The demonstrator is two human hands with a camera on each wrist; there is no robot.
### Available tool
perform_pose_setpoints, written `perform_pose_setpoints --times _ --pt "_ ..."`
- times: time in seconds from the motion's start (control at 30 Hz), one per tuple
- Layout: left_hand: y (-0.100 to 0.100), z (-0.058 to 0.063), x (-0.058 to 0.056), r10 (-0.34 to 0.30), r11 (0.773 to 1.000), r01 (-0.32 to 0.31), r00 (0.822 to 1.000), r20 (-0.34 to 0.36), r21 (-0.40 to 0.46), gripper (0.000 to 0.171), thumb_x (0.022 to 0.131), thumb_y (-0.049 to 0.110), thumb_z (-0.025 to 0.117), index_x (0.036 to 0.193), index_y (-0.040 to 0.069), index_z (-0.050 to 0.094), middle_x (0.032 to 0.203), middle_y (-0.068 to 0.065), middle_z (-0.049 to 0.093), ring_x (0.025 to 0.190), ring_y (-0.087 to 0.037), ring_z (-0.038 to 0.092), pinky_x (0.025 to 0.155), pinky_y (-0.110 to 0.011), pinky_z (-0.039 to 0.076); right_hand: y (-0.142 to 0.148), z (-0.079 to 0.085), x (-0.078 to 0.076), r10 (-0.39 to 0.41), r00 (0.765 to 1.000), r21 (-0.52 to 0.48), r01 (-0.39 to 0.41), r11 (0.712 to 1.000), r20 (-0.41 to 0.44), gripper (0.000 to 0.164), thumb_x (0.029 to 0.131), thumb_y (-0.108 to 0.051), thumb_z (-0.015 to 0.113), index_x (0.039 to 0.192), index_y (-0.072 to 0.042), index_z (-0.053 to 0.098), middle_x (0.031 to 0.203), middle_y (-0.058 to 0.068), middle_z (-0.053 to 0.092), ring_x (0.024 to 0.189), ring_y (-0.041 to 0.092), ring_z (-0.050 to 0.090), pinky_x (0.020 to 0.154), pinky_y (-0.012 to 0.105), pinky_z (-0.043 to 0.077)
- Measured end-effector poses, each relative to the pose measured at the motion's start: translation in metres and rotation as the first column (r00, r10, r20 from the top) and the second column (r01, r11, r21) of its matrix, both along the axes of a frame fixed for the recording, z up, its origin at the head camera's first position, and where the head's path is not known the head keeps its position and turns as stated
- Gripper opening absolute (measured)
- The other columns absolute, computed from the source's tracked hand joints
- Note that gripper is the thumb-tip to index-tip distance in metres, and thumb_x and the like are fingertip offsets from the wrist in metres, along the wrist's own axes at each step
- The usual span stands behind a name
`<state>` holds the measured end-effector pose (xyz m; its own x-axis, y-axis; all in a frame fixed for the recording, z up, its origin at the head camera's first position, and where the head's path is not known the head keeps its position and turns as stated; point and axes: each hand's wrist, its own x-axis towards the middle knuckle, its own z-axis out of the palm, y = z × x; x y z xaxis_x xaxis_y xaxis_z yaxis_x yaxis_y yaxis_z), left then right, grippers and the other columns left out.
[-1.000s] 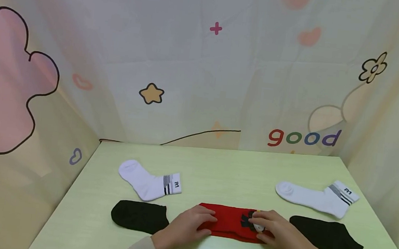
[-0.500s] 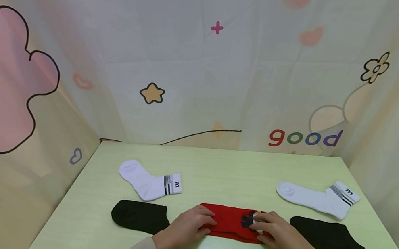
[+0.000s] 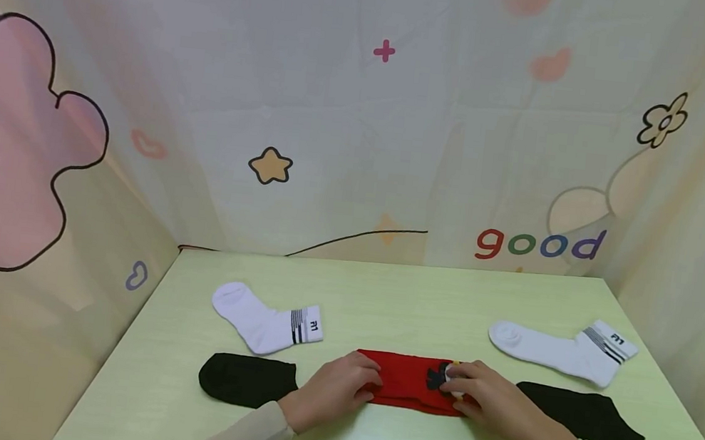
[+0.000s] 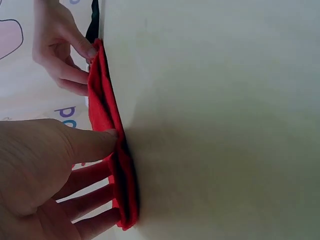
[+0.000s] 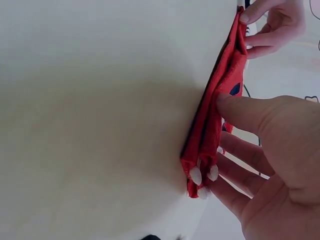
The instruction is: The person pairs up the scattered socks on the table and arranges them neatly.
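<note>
A pair of red socks (image 3: 403,382), laid flat in layers with a dark-and-white figure near the right end, lies across the front middle of the table. My left hand (image 3: 333,388) holds the left end, thumb on the near edge and fingers over the top. At the other end my right hand (image 3: 498,400) grips in the same way and partly covers the figure. Seen from the right wrist, small white tips (image 5: 195,175) stick out at that end of the red socks (image 5: 212,130). The left wrist view shows the stacked layers of the red socks (image 4: 112,120).
A white sock (image 3: 260,325) with dark stripes lies back left, another white sock (image 3: 545,346) back right. One black sock (image 3: 248,380) is beside my left hand; a second black sock (image 3: 596,421) is partly behind my right wrist. A printed curtain (image 3: 339,104) surrounds the pale table (image 3: 383,295).
Both hands have shifted slightly away from me, and the red socks have moved with them. The white and black socks lie where they were.
</note>
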<state>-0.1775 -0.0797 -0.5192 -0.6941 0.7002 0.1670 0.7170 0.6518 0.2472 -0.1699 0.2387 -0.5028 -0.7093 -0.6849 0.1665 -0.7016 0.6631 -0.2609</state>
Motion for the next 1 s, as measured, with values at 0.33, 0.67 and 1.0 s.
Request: perform_pose_setpoints --times 0.33,0.67,1.0 --pt "0.012 0.008 -0.022 0.02 0.995 -0.023 0.999 -0.031 -0.095 0.014 0.091 0.012 0.078 0.104 0.018 0.078 0.105 0.006 0.071 0.104 -0.013 0.062 0.084 -0.021 0.053 -0.005 0.009 -0.023 -0.001 1.0 0.018 0.001 1.0 -0.009 0.023 0.084 -0.003 0.083 0.104 -0.014 0.08 0.113 0.008 0.065 0.104 0.026 0.06 0.087 0.04 0.058" --pt "0.016 0.011 -0.046 0.04 0.991 -0.045 0.998 -0.045 -0.123 0.012 0.092 0.01 0.077 0.101 0.017 0.078 0.101 0.003 0.07 0.096 -0.015 0.059 0.079 -0.022 0.052 -0.01 0.007 -0.046 -0.012 0.998 0.007 0.012 1.0 -0.062 0.021 0.083 -0.002 0.083 0.102 -0.01 0.08 0.102 0.005 0.065 0.096 0.023 0.058 0.082 0.037 0.056" --pt "0.02 0.015 -0.068 0.094 0.983 -0.099 0.995 -0.041 -0.156 0.006 0.093 0.01 0.075 0.093 0.017 0.075 0.094 0.001 0.064 0.091 -0.016 0.056 0.072 -0.022 0.051 -0.014 0.006 -0.067 -0.047 0.992 0.051 0.053 0.997 -0.114 0.019 0.082 -0.004 0.085 0.091 -0.014 0.071 0.093 0.002 0.066 0.085 0.019 0.057 0.074 0.035 0.055"
